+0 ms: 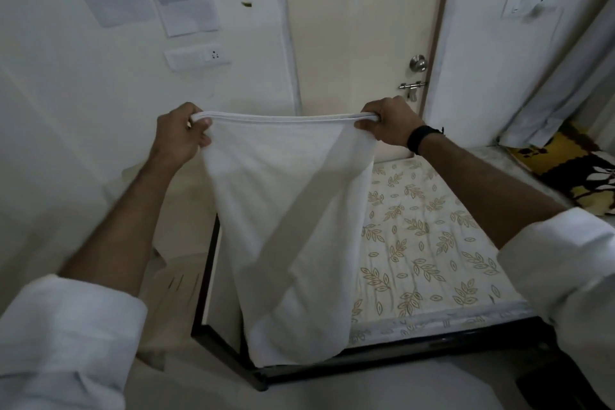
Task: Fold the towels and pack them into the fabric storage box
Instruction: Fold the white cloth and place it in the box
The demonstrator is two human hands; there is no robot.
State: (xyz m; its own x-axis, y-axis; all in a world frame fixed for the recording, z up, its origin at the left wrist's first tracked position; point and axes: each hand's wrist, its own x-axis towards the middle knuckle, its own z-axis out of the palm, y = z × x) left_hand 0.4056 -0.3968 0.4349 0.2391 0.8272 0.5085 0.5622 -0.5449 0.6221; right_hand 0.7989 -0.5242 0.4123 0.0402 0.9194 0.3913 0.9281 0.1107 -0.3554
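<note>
Left hand (181,135) is gripping the towel's upper left corner, fingers (202,130) curled and pinching the bunched hem against the palm; thumb side is hidden behind the cloth, so exact thumb placement cannot be told.

White towel (286,226) is hanging in the air between the two hands, top edge stretched nearly level with a slight sag at the middle; lower part is draping down over the near edge of the bed (429,243), its bottom end lying at the dark bed frame (399,348); one long diagonal crease is running down the cloth, which seems to be doubled along the top hem.

Judging by the drape, the cloth is behaving soft and limp, light enough for a corner pinch, not slippery, not fragile; it will collapse wherever it is not supported, so the sound holds are the two top corners as now, or the hem, which is thicker and gives the fingers something to bite.

Right hand (387,125), with a dark wristband (422,138), is gripping the upper right corner, fingers (366,125) wrapped round the rolled hem and pinching it.

Leaf-patterned mattress is lying bare to the right; a yellow-and-black cushion (572,173) is sitting at its far corner; the fabric storage box is not in view.
</note>
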